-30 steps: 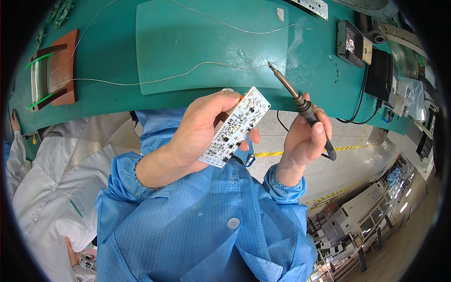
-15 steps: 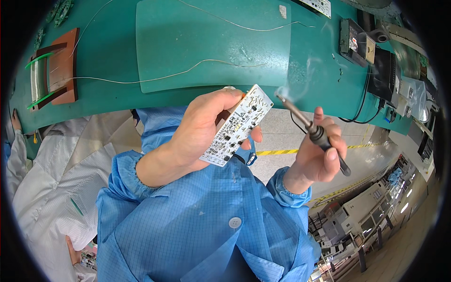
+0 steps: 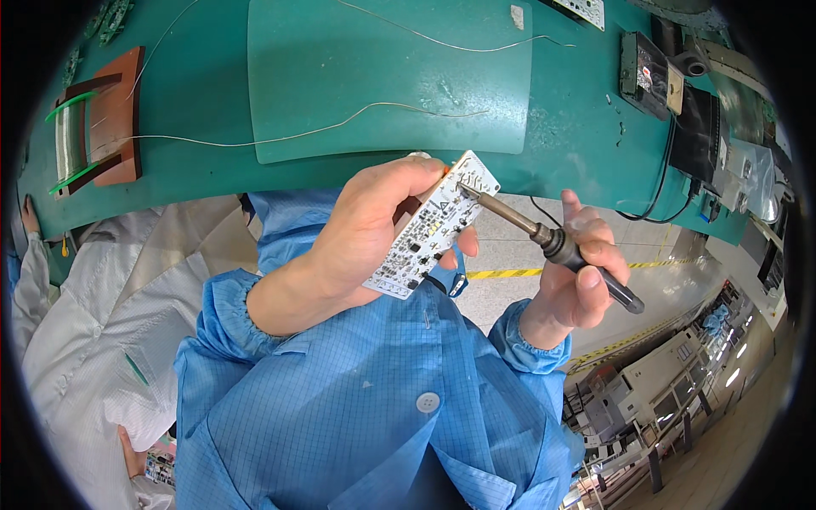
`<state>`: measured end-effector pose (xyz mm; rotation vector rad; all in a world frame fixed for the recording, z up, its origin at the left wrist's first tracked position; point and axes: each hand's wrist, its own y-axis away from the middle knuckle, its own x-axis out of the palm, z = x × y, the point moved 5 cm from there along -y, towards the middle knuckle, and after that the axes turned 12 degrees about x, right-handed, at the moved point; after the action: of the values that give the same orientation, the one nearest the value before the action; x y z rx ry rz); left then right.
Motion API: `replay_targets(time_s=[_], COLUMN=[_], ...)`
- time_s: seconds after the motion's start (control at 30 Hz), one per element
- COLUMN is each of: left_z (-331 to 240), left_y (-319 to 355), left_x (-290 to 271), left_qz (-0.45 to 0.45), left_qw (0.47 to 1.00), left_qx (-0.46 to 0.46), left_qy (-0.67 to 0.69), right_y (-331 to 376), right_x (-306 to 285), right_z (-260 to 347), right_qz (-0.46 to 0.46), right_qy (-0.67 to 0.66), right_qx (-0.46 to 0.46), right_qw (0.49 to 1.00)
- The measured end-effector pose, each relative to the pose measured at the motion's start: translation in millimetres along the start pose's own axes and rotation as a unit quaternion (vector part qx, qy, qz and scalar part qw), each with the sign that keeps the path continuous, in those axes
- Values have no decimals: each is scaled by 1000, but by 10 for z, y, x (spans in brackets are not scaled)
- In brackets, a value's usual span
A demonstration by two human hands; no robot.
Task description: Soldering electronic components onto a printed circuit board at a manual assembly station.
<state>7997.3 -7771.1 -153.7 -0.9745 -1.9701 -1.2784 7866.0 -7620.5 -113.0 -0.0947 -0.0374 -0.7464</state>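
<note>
My left hand (image 3: 353, 225) grips a white circuit board (image 3: 422, 246) by its edges, thumb along the upper left side and fingertips showing at the right edge. The board is tilted, its face with small dark parts and solder joints turned up. In my right hand (image 3: 580, 272) is a soldering iron (image 3: 544, 235) with a dark handle, held between thumb and fingers. Its tip meets the upper part of the board, apparently touching it. Whatever lies under the board is mostly hidden; a bit of orange shows by my left thumb.
On the green bench a translucent mat (image 3: 382, 76) lies ahead, with thin solder wire (image 3: 319, 127) running across it from a spool (image 3: 70, 142) on a brown stand. A soldering iron holder (image 3: 650, 76) and black box (image 3: 695, 136) stand at right. A co-worker's white sleeve (image 3: 102, 297) is at left.
My right hand has brought the soldering iron's tip leftward from beside the board onto its upper part. The smoke near the tip has thinned. My left hand and the board have hardly moved.
</note>
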Motion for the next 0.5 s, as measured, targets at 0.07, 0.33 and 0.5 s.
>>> replay_targets(time_s=[0.07,0.33,0.5], left_z=[0,-97,-347], left_y=[-2,62,200], left_x=[-2,59,302], left_qz=[-1,47,94], left_qw=[1000,996,945], left_qx=[-1,26,234], left_qy=[3,-65,-208], right_y=[-15,-12,-28], right_x=[3,-99,136], right_z=[8,25,110], right_qz=[7,-3,-28], right_qy=[-1,-55,0], right_qx=[3,-39,-45], right_qw=[1000,998,999])
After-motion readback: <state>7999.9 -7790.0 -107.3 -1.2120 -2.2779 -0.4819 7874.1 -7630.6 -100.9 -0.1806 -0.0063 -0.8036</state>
